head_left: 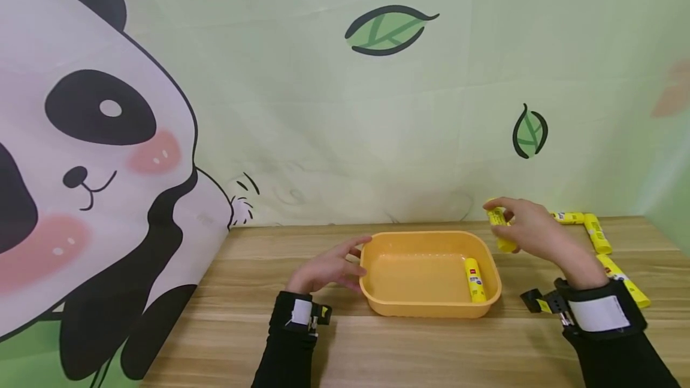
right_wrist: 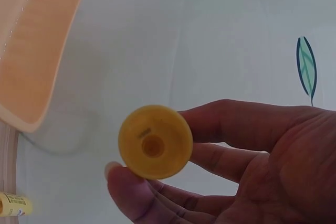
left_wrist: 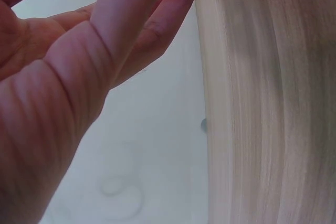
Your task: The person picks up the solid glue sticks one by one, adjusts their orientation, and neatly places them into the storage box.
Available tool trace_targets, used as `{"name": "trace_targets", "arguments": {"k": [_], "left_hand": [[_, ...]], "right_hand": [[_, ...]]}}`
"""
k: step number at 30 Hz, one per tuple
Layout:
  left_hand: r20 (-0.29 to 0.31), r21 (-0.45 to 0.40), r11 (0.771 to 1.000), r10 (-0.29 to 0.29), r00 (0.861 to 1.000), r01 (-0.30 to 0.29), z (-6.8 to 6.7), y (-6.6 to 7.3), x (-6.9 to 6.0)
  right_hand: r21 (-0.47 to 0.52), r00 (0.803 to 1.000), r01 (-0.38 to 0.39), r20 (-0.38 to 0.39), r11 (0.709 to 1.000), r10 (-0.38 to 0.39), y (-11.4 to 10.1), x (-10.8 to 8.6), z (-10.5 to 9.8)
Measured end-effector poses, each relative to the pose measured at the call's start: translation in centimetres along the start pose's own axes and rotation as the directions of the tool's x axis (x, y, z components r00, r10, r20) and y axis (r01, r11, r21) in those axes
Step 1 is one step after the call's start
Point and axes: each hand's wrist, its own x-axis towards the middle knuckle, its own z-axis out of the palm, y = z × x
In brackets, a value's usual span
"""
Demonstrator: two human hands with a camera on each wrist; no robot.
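My right hand (head_left: pixel 530 229) pinches a yellow glue stick (head_left: pixel 505 243) between thumb and fingers, just off the right end of an orange plastic tray (head_left: pixel 415 309). In the right wrist view the round end of that glue stick (right_wrist: pixel 155 142) faces the camera. Inside the tray, near its right wall, lies another glue stick (head_left: pixel 475 280). My left hand (head_left: pixel 330 268) touches the tray's left end with extended fingers. Those fingers (left_wrist: pixel 173 9) reach toward the orange edge in the left wrist view, where most of the tray is out of frame.
To the right of the right hand lie three more glue sticks: one at the back (head_left: pixel 568 217), one angled beside it (head_left: pixel 597 233), one nearer the wrist (head_left: pixel 628 283). A cloth backdrop (head_left: pixel 302 106) with a panda and leaves rises behind the wooden table (head_left: pixel 226 316).
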Motion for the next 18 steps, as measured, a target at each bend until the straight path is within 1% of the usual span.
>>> {"name": "trace_targets", "arguments": {"k": [5,12,18], "left_hand": [[-0.001,0.002,1.0,-0.004,1.0,0.004,0.0,0.1,0.0],[0.006,0.002,1.0,0.007,1.0,-0.007,0.0,0.1,0.0],[0.004,-0.005,1.0,0.006,1.0,-0.006,0.0,0.0,0.0]], "right_hand": [[0.001,1.0,0.016,0.014,1.0,-0.016,-0.3,0.0,0.3],[0.024,0.997,0.06,0.042,0.998,-0.061,-0.8,0.1,1.1],[0.027,0.995,0.057,0.079,0.998,-0.059,-1.4,0.1,1.7]]}}
